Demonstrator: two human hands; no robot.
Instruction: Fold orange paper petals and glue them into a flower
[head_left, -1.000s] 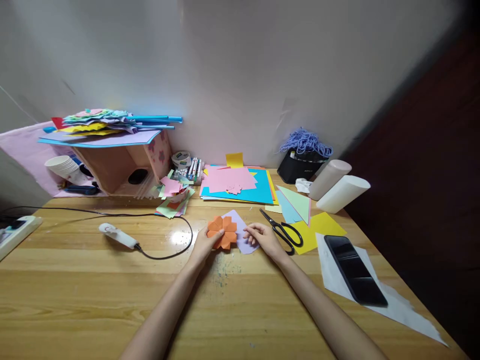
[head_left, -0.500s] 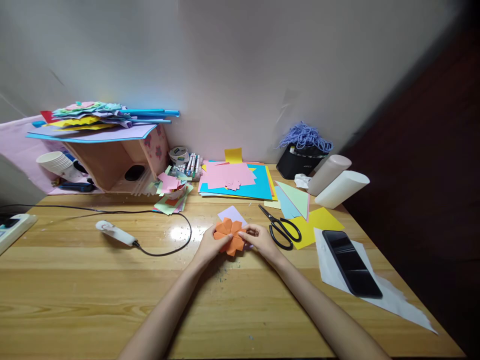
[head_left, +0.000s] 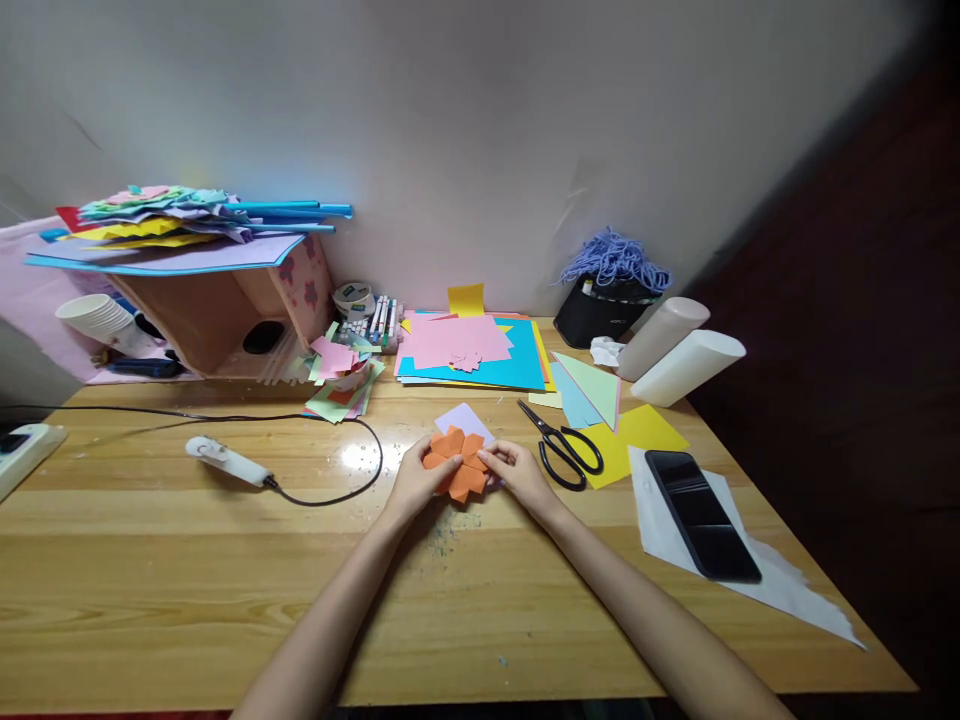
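Observation:
An orange paper flower point(head_left: 463, 480) with several folded petals is held between my two hands above the wooden table. My left hand point(head_left: 415, 482) grips its left side, the thumb lying across the petals toward the centre. With thumb and fingers, my right hand point(head_left: 516, 468) pinches the petals on the right edge. Behind the flower lies a lilac sheet of paper point(head_left: 463, 418), partly covered by it. Black-handled scissors point(head_left: 561, 443) rest to the right of my right hand, their blades pointing away to the left.
On the left lies a white glue gun point(head_left: 229, 462) with a black cord. Stacked coloured paper point(head_left: 517, 372) sits against the wall. A phone point(head_left: 701, 515) rests on white paper at the right, near two tilted cylinders point(head_left: 688, 366). A box point(head_left: 225, 320) carrying paper flowers stands back left.
The head view has shifted slightly, so the table things appear a little higher. Both hands keep hold of the orange flower, and the left thumb has moved slightly over its petals.

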